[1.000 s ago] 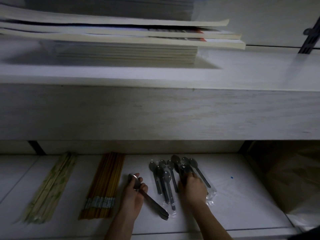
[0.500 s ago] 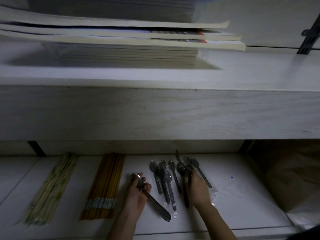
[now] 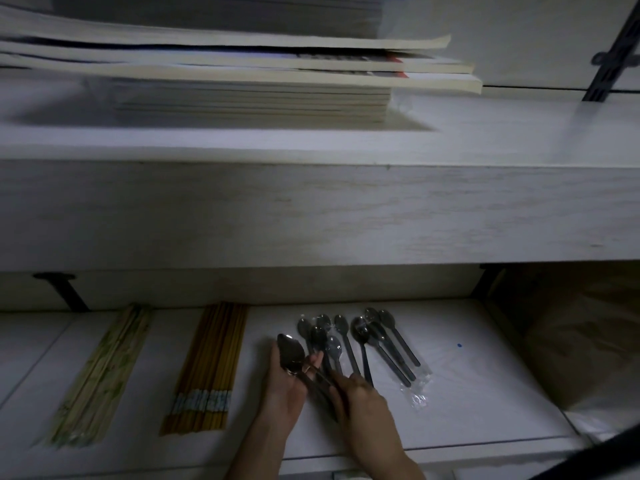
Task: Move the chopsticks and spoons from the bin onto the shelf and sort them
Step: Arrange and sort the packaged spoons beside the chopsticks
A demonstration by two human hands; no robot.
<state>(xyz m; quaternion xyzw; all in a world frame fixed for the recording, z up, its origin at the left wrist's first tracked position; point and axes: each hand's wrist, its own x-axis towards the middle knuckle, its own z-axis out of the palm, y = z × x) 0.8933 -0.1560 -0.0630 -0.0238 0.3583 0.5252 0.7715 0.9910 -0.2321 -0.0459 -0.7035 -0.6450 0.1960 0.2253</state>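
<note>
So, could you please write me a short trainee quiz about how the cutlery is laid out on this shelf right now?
1. True or false: the yellow chopsticks lie to the right of the spoons.
2. Which hand cradles the bowl of the large spoon? A) the left hand B) the right hand C) neither
3. Fill in: at the far left of the lower shelf lies a bundle of pale ____.

Key:
1. False; they lie to the left of them.
2. A; the right hand meets its handle lower down.
3. chopsticks.
</note>
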